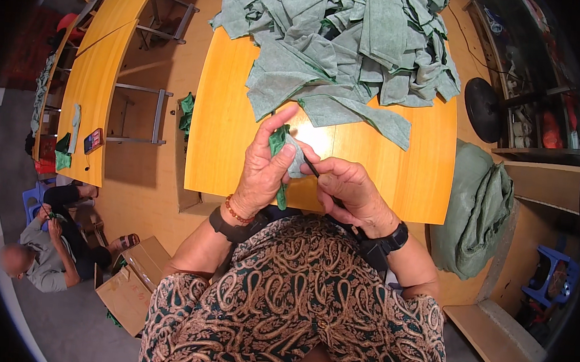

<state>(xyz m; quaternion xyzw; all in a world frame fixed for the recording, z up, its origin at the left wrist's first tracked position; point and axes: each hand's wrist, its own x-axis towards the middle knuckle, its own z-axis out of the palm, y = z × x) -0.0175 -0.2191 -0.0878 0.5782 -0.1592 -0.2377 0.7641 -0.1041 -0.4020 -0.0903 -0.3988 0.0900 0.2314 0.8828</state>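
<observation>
Just above the near edge of the table, my left hand (262, 170) pinches a small piece of green and grey-green cloth (296, 156) between thumb and fingers, its forefinger stretched upward. A green end of the cloth hangs below the hand. My right hand (350, 187) grips a thin black rod-like tool (312, 167), which points up and left to the cloth; its tip is hidden there. Beyond my hands lies a big heap of grey-green cloth pieces (335, 65), with loose flaps spread toward me.
The heap covers the far part of the yellow table (224, 131). At right stand a large green sack (469, 210) and a blue stool (552, 277). A cardboard box (126, 294) stands at lower left, near a seated person (53, 254) handling something small and green. Another yellow table (103, 60) runs along the left.
</observation>
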